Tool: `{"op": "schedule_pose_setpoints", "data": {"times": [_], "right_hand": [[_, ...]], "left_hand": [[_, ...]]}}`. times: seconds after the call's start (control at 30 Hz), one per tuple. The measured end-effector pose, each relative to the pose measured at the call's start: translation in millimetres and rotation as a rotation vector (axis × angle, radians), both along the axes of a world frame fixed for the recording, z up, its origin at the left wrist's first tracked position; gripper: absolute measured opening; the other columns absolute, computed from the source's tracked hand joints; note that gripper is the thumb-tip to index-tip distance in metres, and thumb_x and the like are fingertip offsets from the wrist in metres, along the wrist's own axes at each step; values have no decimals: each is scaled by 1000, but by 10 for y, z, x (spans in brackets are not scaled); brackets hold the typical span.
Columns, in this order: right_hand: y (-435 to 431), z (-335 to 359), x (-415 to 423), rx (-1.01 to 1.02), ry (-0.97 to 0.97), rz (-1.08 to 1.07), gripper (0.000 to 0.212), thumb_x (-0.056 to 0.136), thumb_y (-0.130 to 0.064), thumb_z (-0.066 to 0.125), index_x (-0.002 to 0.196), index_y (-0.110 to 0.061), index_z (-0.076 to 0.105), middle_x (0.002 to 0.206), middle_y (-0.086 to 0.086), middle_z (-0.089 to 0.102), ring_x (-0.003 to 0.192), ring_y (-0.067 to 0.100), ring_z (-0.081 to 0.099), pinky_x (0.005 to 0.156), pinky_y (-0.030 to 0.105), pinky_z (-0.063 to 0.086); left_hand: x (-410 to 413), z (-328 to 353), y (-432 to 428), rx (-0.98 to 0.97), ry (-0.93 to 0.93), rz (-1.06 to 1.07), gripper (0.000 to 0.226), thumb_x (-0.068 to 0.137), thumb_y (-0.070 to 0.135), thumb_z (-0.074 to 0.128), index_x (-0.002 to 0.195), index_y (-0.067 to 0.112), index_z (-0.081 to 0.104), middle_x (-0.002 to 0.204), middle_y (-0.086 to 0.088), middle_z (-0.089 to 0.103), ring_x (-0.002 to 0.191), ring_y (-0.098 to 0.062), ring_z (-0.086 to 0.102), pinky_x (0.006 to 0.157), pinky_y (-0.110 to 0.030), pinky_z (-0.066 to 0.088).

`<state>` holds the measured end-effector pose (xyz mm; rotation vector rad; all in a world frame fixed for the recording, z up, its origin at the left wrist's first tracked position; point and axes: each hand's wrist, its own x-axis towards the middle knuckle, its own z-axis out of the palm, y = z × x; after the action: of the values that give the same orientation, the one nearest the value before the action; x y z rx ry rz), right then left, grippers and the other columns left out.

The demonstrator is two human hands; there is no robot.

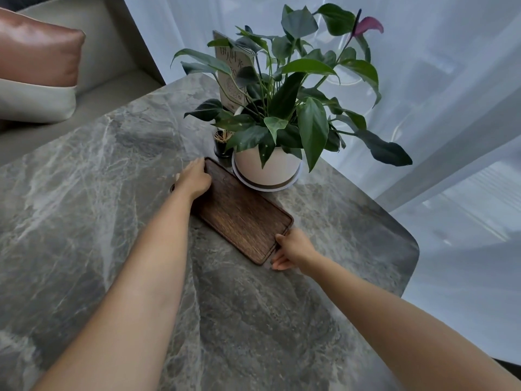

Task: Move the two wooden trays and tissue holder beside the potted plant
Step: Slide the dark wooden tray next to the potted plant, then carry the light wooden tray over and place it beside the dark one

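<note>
- Head view: the left hand has its grip closed on the far end of the wooden tray; the right hand pinches the near end.
- The tray lies flat on the counter, just beside the potted plant.
- Judgement: she should lower both ends together, keep the far corner clear of the saucer, then release.
- No second tray or tissue holder is in view.
</note>
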<state>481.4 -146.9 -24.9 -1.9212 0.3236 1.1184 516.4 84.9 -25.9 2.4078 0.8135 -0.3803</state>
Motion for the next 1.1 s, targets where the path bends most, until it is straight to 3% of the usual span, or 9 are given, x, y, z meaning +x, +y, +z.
{"op": "schedule_pose_setpoints", "data": {"times": [0.1, 0.17, 0.23, 0.3, 0.37, 0.47, 0.6, 0.83, 1.1], "right_hand": [[-14, -4, 7, -68, -57, 69, 41, 99, -23, 36, 64, -4, 45, 57, 17, 56, 28, 12, 53, 33, 22, 48], [-37, 13, 4, -109, -123, 109, 43, 99, -27, 38, 67, -1, 49, 53, 15, 56, 33, 17, 54, 34, 24, 49], [-53, 66, -12, -150, -233, 139, 34, 98, -30, 38, 83, -1, 48, 57, 16, 59, 43, 25, 56, 40, 31, 50], [-49, 155, -42, -202, -368, 168, 29, 97, -32, 37, 101, -4, 42, 86, 22, 65, 68, 32, 61, 57, 39, 49], [-32, 265, -75, -254, -488, 236, 39, 98, -34, 35, 118, 0, 40, 112, 24, 59, 90, 36, 57, 68, 37, 41], [38, 463, -150, -273, -638, 333, 50, 98, -36, 32, 131, 1, 33, 130, 24, 48, 112, 37, 51, 83, 40, 41], [229, 712, -322, -336, -789, 436, 67, 97, -45, 26, 147, -4, 11, 151, 22, 25, 137, 39, 28, 107, 46, 32], [694, 1103, -796, -378, -1051, 653, 75, 95, -53, 21, 148, -11, -10, 159, 11, -12, 147, 26, -7, 120, 43, 6], [1302, 1254, -1648, -290, -1137, 921, 76, 94, -54, 18, 146, -13, -19, 156, 10, -23, 145, 24, -18, 119, 43, -4]], "left_hand": [[-48, 4, -34, 50, 36, -12, 63, 98, 20, 39, 151, 14, 5, 161, -1, -1, 149, -18, -3, 120, -48, -1], [-108, 30, -42, 71, 19, 5, 67, 97, 27, 41, 151, 14, 2, 161, -2, -4, 149, -18, -6, 120, -47, -1], [-205, 72, -46, 95, 9, 10, 70, 97, 32, 41, 151, 14, 2, 161, -2, -5, 149, -18, -6, 120, -45, -1], [-332, 124, -49, 139, 1, -1, 69, 97, 35, 38, 151, 13, 0, 161, -3, -5, 149, -19, -5, 120, -45, -1], [-496, 186, -47, 217, -8, -36, 68, 98, 38, 33, 150, 12, -2, 161, -4, -6, 149, -20, -6, 121, -45, -2], [-807, 295, 5, 375, -16, -149, 67, 99, 39, 29, 150, 11, -3, 161, -6, -7, 149, -21, -7, 120, -45, -3], [-1213, 531, 66, 522, -29, -296, 67, 99, 40, 27, 150, 12, -5, 161, -5, -8, 148, -20, -9, 121, -45, -3], [-2003, 941, 253, 573, -103, -133, 64, 99, 39, 22, 150, 15, -8, 161, -3, -11, 148, -17, -9, 121, -42, -5], [-3407, 1054, 582, 593, -52, 91, 64, 99, 40, 25, 150, 15, -5, 161, -2, -8, 149, -16, -6, 121, -42, -4]]}}
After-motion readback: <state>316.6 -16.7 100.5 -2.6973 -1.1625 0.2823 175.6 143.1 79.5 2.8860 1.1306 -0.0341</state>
